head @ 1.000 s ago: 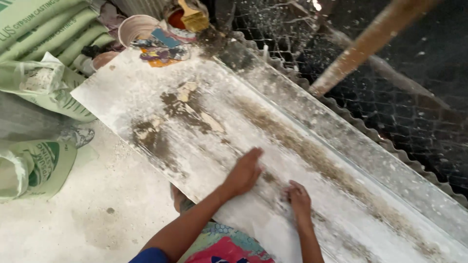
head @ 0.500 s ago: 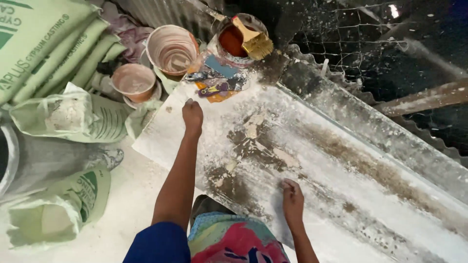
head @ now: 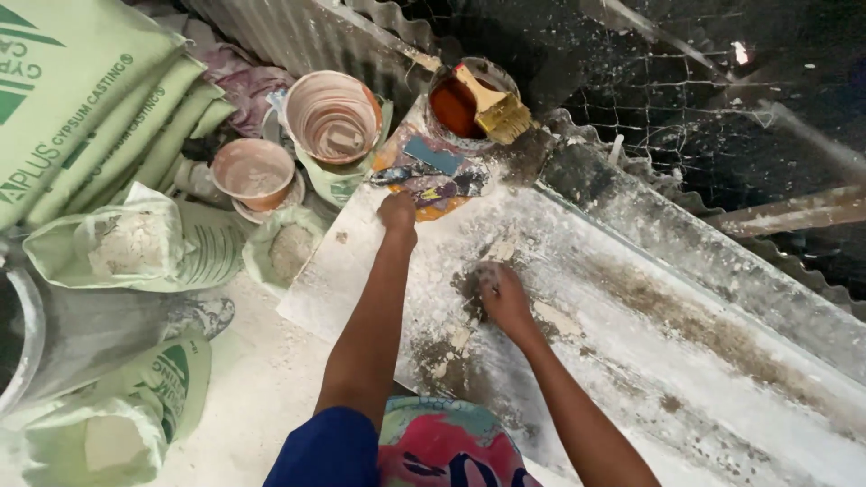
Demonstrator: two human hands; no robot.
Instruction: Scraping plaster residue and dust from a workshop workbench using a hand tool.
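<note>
**Two bare hands on a plaster-dusted slab**

At the far left, stacked green sacks point(head: 86, 108) are seen, with an opened sack of white powder point(head: 126, 239) in front of them; just to their right a small pinkish bowl point(head: 253, 171) and a larger plaster-caked bucket point(head: 332, 115) are set on the floor; the left hand point(head: 398, 215) is stretched forward and laid at the near edge of a colourful crumpled wrapper point(head: 431, 171), its fingers curled together, though whether anything is clamped in that grip cannot be told; behind the wrapper a tin of reddish-brown liquid point(head: 456, 106) is placed, with a broad brush point(head: 494, 106) rested across its rim; the right hand point(head: 502, 293) is pressed flat, fingers together, on a dark bare patch of the white slab point(head: 722, 397), nothing being held; the slab is laid slantwise on corrugated sheeting point(head: 686, 234), beside wire mesh point(head: 667, 99) at the upper right
</note>
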